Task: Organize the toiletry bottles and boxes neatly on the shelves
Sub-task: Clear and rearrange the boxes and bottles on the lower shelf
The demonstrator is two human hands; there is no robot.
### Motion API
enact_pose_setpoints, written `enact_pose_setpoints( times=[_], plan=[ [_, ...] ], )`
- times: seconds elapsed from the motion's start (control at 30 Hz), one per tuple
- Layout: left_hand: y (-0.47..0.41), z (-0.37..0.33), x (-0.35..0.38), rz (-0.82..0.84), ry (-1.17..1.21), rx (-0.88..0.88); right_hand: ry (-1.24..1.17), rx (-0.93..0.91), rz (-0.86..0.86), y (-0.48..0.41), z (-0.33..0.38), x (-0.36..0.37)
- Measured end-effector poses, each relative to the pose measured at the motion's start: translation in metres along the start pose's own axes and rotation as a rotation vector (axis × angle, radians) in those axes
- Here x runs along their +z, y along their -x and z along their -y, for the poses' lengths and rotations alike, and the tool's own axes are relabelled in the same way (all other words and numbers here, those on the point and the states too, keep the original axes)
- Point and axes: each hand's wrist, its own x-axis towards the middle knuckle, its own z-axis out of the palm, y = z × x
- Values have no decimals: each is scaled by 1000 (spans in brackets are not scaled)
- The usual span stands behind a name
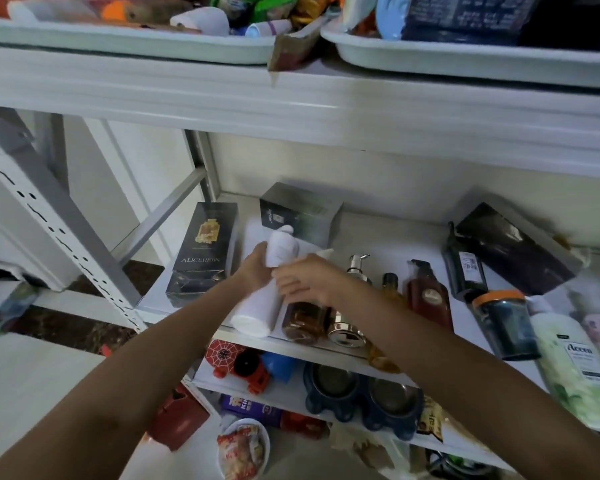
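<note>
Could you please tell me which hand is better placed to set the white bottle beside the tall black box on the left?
Left. The left hand grips the white bottle and is nearest the black box; the right hand only rests flat over the amber bottle.

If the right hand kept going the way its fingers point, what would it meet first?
The white bottle gripped by the left hand. The right hand points left across the amber bottle, and its fingertips seem nearly on the white bottle, though depth is unclear.
</note>
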Motion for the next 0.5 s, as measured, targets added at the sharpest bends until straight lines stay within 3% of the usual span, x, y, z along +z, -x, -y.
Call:
enact_pose_setpoints(
  times=[0.13,0.23,0.33,0.5],
  plan=[
    [-1,2,11,8,-178,-15,7,-102,-127,-18,18,-31],
    [-5,4,23,15,-337,-38,54,-180,-375,-48,18,-64],
    [-9,8,28,-1,-347,-29,238,-195,-563,-76,18,-92],
    [-15,21,25,-22,-306,7,575,-211,-618,-107,27,-118]
  ],
)
